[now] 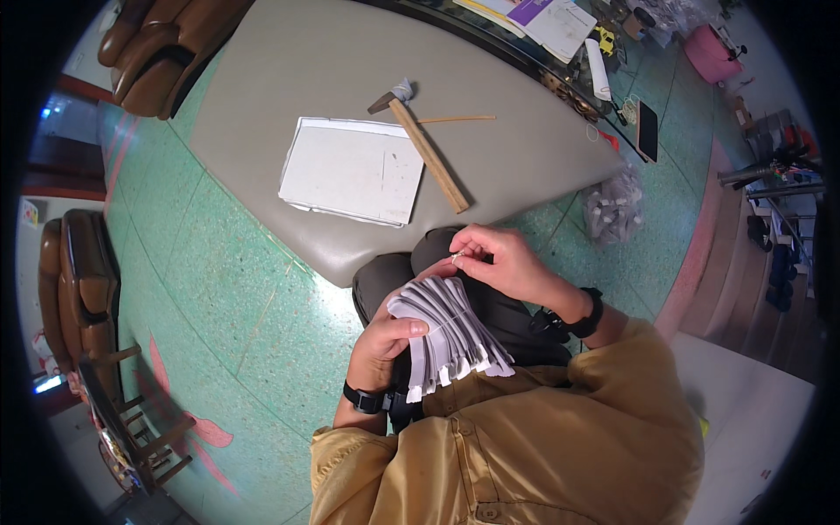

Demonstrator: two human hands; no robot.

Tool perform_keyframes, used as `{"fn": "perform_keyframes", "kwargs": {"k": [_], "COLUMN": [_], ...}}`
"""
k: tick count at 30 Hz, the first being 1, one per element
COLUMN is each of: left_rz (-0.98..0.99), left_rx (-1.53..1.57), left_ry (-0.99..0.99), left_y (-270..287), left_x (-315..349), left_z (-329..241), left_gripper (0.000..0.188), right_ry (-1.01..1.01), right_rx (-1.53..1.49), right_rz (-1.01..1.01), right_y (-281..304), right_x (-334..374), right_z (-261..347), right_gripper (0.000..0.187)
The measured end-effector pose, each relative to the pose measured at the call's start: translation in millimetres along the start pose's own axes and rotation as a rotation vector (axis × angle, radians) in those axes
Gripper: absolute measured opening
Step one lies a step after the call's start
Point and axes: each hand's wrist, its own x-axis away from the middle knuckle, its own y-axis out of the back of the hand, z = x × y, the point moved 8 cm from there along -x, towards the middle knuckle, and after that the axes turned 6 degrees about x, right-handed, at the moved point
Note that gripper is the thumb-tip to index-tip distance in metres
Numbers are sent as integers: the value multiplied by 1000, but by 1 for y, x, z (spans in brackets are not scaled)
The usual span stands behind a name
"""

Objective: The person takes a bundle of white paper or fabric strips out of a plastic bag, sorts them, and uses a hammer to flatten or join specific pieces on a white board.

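My left hand (392,336) grips a bundle of flat pale-grey strips (448,331) above my lap, thumb across its left side. The strips lie face to face with white lower ends, and a thin band or string seems to cross their middle. What they are made of I cannot tell. Just beyond the bundle's upper end, my right hand (507,262) pinches a small whitish thing (457,257), too small to name. On the grey padded surface (289,79) before me, a wooden-handled hammer (430,156) rests partly on a white board (350,171).
A thin stick (458,118) and a crumpled grey scrap (402,89) lie near the hammer's head. To the right, a clear bag of grey pieces (612,206) stands on the green floor. Brown armchairs (171,52) and a wooden chair (140,429) are at the left.
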Motion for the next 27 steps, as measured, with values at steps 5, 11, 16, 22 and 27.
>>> {"fn": "perform_keyframes", "kwargs": {"k": [5, 11, 16, 22, 27], "left_rz": [12, -1, -9, 18, -78], "left_rx": [8, 22, 58, -63, 242], "left_ry": [-4, 2, -8, 4, -46], "left_y": [1, 8, 9, 3, 4], "left_x": [1, 5, 7, 5, 6], "left_z": [0, 3, 0, -7, -2], "left_gripper": [89, 87, 91, 90, 85], "right_ry": [-39, -8, -30, -7, -31], "right_rx": [5, 28, 84, 148, 32], "right_rz": [29, 72, 134, 125, 61], "right_y": [1, -1, -1, -2, 1], "right_x": [2, 0, -1, -1, -1], "right_z": [-5, 0, 4, 11, -2], "right_gripper": [12, 19, 21, 20, 18]}}
